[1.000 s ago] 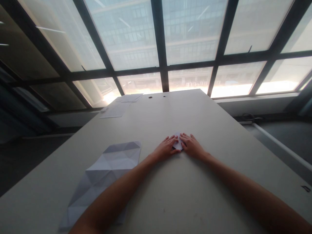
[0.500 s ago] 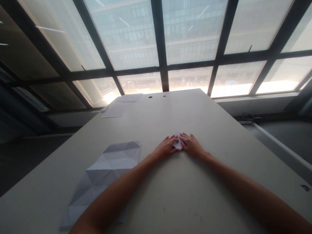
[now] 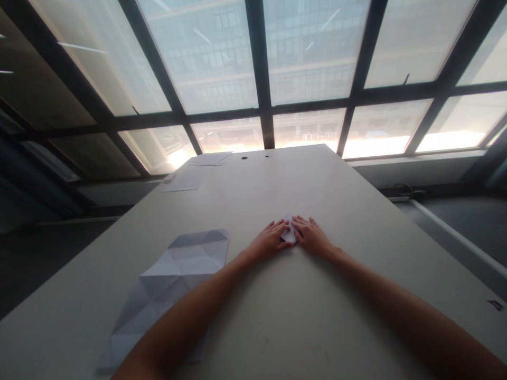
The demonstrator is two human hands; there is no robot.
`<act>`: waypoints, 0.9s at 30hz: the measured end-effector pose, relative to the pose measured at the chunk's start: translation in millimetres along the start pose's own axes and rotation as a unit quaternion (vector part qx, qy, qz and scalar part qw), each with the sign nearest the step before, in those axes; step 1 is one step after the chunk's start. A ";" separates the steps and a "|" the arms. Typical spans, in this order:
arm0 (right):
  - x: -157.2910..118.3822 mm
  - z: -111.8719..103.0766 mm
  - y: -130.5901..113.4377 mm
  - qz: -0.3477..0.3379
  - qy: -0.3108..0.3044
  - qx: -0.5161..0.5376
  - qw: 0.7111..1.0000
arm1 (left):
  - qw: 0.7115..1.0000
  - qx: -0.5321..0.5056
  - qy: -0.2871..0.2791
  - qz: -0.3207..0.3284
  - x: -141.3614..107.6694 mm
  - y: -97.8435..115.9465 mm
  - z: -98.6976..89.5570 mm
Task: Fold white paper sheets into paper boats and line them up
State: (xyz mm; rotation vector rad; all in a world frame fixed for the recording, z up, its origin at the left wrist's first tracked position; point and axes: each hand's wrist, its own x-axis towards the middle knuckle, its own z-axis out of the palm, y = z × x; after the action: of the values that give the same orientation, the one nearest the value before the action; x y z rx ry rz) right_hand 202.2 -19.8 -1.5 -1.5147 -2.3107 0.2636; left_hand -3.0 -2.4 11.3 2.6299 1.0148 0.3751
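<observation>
A small folded white paper [image 3: 289, 233] lies on the white table [image 3: 277, 184], between my two hands. My left hand [image 3: 272, 238] rests on its left side with the fingers spread and the thumb at the near edge. From the right, my right hand [image 3: 311, 235] lies over the paper's other side, its fingers apart and pointing forward. The fingers of both hands hide parts of the paper. Under and beside my left forearm is a larger creased white paper [image 3: 182, 258], partly covered by the arm.
White sheets [image 3: 209, 159] and another sheet [image 3: 182, 180] lie at the far left of the table. Two small holes are near its far edge. Large windows [image 3: 309, 53] stand behind the table. A dark mark [image 3: 495, 305] is at the right edge.
</observation>
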 end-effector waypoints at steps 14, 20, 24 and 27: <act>-0.6 -2.9 -1.8 0.005 -0.002 0.000 1.000 | 0.999 -0.041 0.008 -0.031 4.1 -9.9 4.1; -0.3 -3.8 -2.4 0.001 0.016 0.013 1.000 | 1.000 -0.014 -0.003 0.003 5.7 -11.7 5.3; -0.7 -5.0 -2.4 -0.005 0.040 0.041 0.998 | 1.000 -0.016 0.022 0.014 7.3 -15.5 9.8; -1.1 -6.4 -2.1 -0.041 0.065 0.078 0.994 | 0.998 -0.038 0.053 0.014 7.2 -16.9 12.8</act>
State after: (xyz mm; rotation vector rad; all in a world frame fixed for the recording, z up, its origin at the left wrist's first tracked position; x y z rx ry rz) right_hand 203.4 -22.0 4.9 -1.3197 -2.1901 0.3062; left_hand -3.7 12.2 -5.7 2.5825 0.9776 0.5538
